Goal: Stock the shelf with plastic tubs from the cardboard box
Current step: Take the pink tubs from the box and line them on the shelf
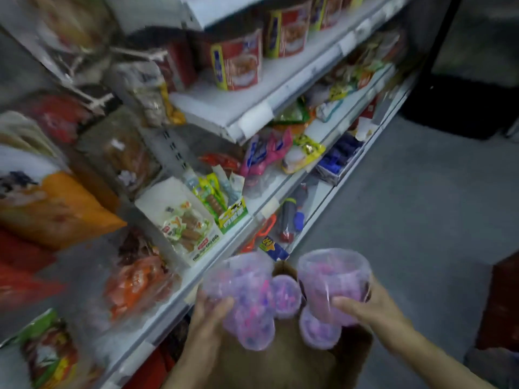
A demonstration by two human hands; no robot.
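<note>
Tubs (334, 279) at both hands were translucent glossy plastic; box (280, 360) under them matt brown cardboard; shelf (252, 108) above smooth white metal.

- I see two bare forearms entering from the bottom edge, no sleeves in view.
- My left hand (209, 313) and right hand (365, 307) wear no gloves, rings or watch.

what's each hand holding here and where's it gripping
Left hand grips a purple tub by its side wall; right hand grips another tub low on its side.
</note>
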